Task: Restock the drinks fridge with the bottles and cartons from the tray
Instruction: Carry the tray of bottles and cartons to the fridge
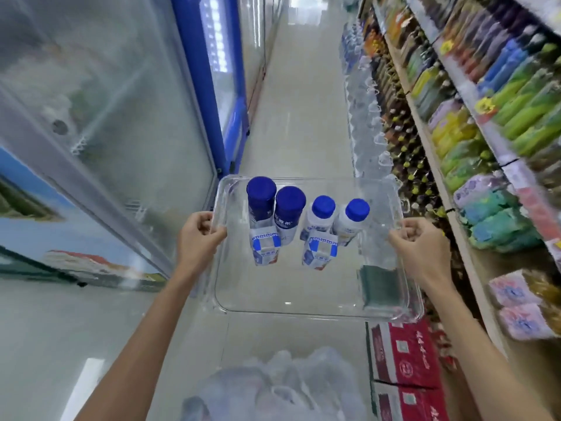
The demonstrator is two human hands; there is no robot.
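Observation:
I carry a clear plastic tray (291,296) in front of me. My left hand (197,235) grips its left rim and my right hand (422,247) grips its right rim. On the tray stand two tall bottles with dark blue caps (261,192) (290,202), two shorter white bottles with blue caps (323,208) (356,211), and two small blue-and-white cartons (264,244) (321,249). The drinks fridge (106,101) with a fogged glass door and blue frame stands at my left, its door closed.
Shelves packed with colourful goods (485,117) run along the right of a narrow aisle (303,101). Packs of water bottles (364,117) line the floor at the shelf's foot. Red boxes (403,354) and a clear plastic bag (282,384) lie below the tray.

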